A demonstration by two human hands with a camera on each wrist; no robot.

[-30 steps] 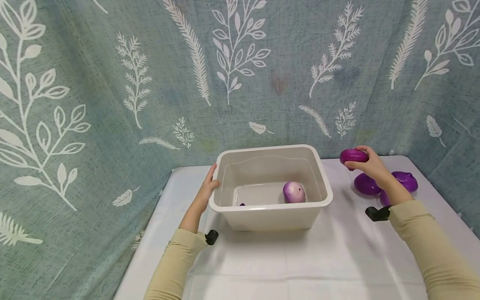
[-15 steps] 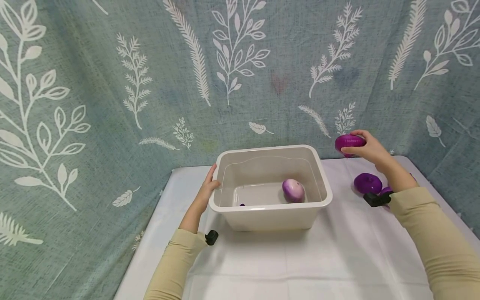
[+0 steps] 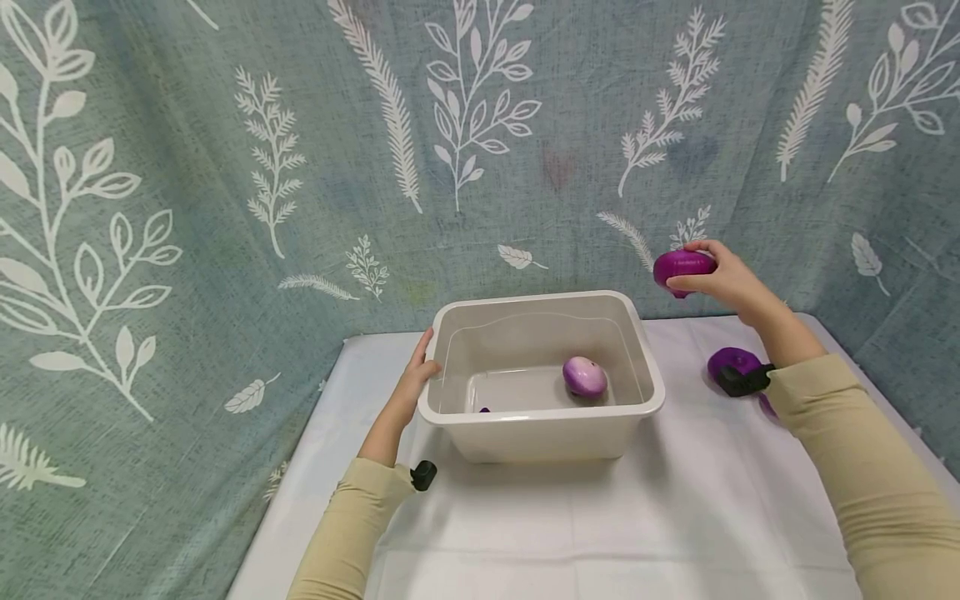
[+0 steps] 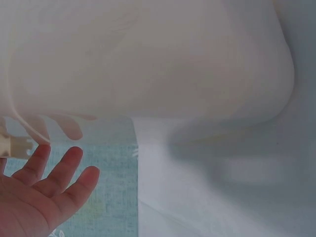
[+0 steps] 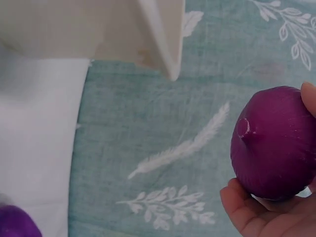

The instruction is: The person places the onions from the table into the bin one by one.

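In the head view, my right hand (image 3: pixel 727 279) holds a red onion (image 3: pixel 683 272) in the air to the right of the beige plastic bin (image 3: pixel 542 415). Fingers and thumb lie on opposite sides of the onion, its pointed tip showing in the right wrist view. My left hand (image 3: pixel 411 379) grips the bin's left rim, thumb over the edge and fingers along the outer wall; the left wrist view shows fingertips (image 4: pixel 91 173) close to that wall. Inside the bin lies a round purple-and-white vegetable (image 3: pixel 584 377). A small dark purple bit (image 3: pixel 484 409) shows above the front rim.
A dark purple round vegetable (image 3: pixel 727 363) lies on the white-covered table (image 3: pixel 570 533) right of the bin, partly behind the right wrist camera (image 3: pixel 742 381). Another purple piece (image 3: pixel 767 405) peeks out by the sleeve. A green leaf-patterned curtain (image 3: pixel 555 167) hangs behind the table.
My right hand has lifted the red onion and moved it left toward the bin. The purple-and-white vegetable in the bin has rolled slightly. My left hand has stayed put.
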